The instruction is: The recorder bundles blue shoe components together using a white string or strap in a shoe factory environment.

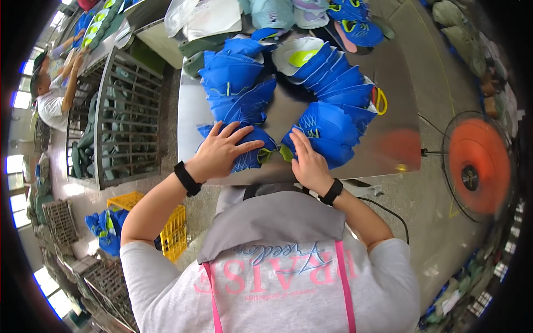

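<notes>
The left hand (219, 154) lies spread over the left blue stack's (230, 72) near end; the right hand (312, 166) touches the right blue stack (328, 125), pinching or not I cannot tell. Two stacks, probably light, floppy uppers, best taken by their edges, lie on one metal table (397, 83); right, one fan (478, 161).

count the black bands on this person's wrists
2: one band just behind the left hand, the other band just behind the right hand. Neither is hidden.
</notes>
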A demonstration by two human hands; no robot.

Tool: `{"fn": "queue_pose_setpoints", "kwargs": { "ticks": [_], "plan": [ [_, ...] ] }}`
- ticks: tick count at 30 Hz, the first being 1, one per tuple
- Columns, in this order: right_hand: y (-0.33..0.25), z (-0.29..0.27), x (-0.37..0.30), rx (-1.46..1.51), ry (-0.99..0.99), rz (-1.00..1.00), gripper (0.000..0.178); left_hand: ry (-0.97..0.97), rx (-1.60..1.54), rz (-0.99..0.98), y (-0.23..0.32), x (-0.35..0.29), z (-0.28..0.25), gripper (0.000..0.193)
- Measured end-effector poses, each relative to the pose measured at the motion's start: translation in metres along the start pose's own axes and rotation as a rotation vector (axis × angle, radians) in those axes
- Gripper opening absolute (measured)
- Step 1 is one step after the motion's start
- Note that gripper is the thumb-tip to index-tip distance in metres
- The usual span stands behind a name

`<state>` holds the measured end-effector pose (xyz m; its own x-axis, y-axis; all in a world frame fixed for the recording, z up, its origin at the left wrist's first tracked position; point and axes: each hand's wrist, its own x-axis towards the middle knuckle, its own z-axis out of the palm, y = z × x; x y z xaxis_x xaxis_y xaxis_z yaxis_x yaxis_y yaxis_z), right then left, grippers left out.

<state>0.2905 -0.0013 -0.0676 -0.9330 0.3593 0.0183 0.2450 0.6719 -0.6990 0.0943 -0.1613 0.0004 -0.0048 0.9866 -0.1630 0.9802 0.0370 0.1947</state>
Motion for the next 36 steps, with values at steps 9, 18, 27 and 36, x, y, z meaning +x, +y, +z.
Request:
{"fn": "queue_pose_setpoints", "kwargs": {
  "ticks": [9,18,27,36],
  "plan": [
    [0.039,0.087,0.011,-0.131,-0.007,-0.044,0.024,0.069,0.019,-0.054,0.004,-0.022,0.013,0.068],
    [0.045,0.011,-0.025,-0.526,-0.389,-0.447,0.014,0.147,0.234,0.055,-0.069,-0.130,0.043,0.046],
    [0.007,0.048,0.003,-0.572,-0.324,-0.055,0.040,0.487,-0.157,-0.134,-0.097,-0.161,0.084,0.062],
    [-0.084,0.027,0.217,-0.457,0.326,-0.304,0.059,0.619,-1.793,-0.375,-0.102,-0.152,0.149,0.095]
  ]
}}
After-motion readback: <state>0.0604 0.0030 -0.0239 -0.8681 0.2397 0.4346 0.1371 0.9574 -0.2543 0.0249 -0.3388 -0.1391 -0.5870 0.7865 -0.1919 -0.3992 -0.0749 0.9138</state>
